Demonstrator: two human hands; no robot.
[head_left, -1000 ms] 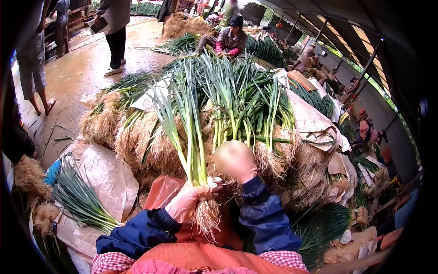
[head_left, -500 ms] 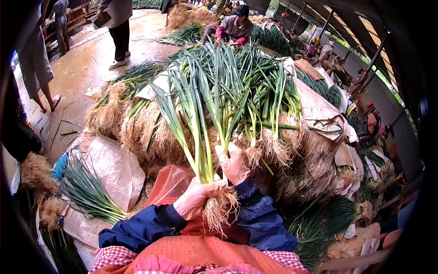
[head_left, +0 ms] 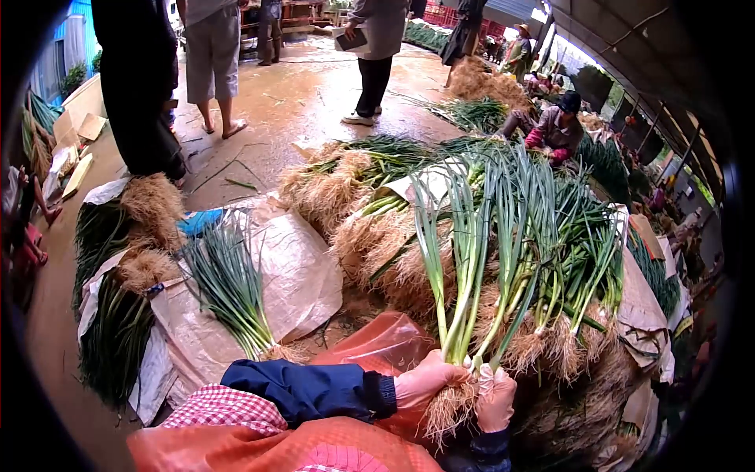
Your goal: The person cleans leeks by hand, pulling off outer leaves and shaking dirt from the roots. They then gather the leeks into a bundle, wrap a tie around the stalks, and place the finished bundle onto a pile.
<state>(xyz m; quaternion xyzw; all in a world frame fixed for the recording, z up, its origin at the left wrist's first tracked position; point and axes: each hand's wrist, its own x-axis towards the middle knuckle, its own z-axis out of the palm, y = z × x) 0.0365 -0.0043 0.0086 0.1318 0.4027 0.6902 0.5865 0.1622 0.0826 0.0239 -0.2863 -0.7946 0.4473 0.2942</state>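
My left hand (head_left: 425, 381) is closed around the lower stems of a bunch of green onions (head_left: 465, 291). Their long green leaves point away from me, and a tangle of pale roots (head_left: 447, 411) hangs below that hand. Close beside it on the right, my right hand (head_left: 494, 400) is closed on the base of a green onion stalk (head_left: 507, 326); its fingertips are partly hidden. Just beyond both hands lies a large heap of green onions (head_left: 586, 271), roots toward me.
To the left, another bunch of green onions (head_left: 236, 295) lies on a pale sack (head_left: 295, 271). Root-ended bundles (head_left: 149, 208) stand farther left. A person in a dark cap (head_left: 560, 130) sits behind the heap. Several people stand on the wet floor (head_left: 303, 106).
The view has swung left, so the heap and my hands appear farther right. My left hand still holds the bunch; my right hand has come lower, near the roots, on a stalk.
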